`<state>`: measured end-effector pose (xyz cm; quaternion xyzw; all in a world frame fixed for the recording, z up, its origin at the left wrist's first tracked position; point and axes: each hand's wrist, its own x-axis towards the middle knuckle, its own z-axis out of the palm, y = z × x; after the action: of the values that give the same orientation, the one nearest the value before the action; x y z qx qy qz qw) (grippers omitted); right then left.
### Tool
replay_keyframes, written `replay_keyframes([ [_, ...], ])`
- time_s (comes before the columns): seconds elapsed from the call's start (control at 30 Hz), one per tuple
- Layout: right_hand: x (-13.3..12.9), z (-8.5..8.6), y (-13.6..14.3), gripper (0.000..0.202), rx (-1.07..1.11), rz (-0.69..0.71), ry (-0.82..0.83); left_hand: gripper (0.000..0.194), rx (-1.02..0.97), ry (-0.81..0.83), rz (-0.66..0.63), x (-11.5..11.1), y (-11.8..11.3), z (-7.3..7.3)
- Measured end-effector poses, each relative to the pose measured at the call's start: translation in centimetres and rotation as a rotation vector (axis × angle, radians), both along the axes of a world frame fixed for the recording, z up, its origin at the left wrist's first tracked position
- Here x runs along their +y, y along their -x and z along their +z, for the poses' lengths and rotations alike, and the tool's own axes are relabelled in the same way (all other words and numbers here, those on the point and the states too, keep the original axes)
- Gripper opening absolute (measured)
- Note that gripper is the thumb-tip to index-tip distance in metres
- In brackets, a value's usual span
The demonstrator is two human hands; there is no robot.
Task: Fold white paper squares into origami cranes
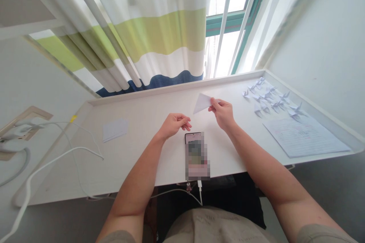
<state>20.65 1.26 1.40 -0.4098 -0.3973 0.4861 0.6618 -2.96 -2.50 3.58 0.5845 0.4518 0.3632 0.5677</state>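
Note:
A piece of white paper folded to a triangular shape (203, 103) is pinched by its right end between the thumb and fingers of my right hand (222, 113), above the white desk. Left of it, apart from the paper, my left hand (175, 125) hovers with its fingers loosely curled and slightly apart, holding nothing. Just below my hands lies a phone (195, 155) with its screen lit and partly pixelated. A white cable plug (200, 186) is at its lower edge.
Several folded paper cranes (275, 97) stand at the back right, beside written sheets (306, 136). White paper pieces (115, 130) lie on the left of the desk (142, 159). White cables (51, 159) hang from wall sockets at far left. A curtain (168, 38) hangs behind.

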Motion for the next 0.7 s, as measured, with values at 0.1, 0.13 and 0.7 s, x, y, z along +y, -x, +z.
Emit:
replay_keyframes([
  [0.1,0.4,0.0,-1.0,0.061,0.061,-0.002,0.021,0.044,-0.019,-0.061,0.134,0.4,0.3,-0.2],
  [0.13,0.4,0.1,-1.1,0.061,0.052,0.034,0.029,0.045,-0.042,-0.072,0.173,0.5,0.2,-0.3],
  [0.7,-2.2,-0.4,2.2,0.064,-0.115,0.471,0.081,0.058,-0.196,0.040,-0.012,-0.3,-1.7,-0.8],
])
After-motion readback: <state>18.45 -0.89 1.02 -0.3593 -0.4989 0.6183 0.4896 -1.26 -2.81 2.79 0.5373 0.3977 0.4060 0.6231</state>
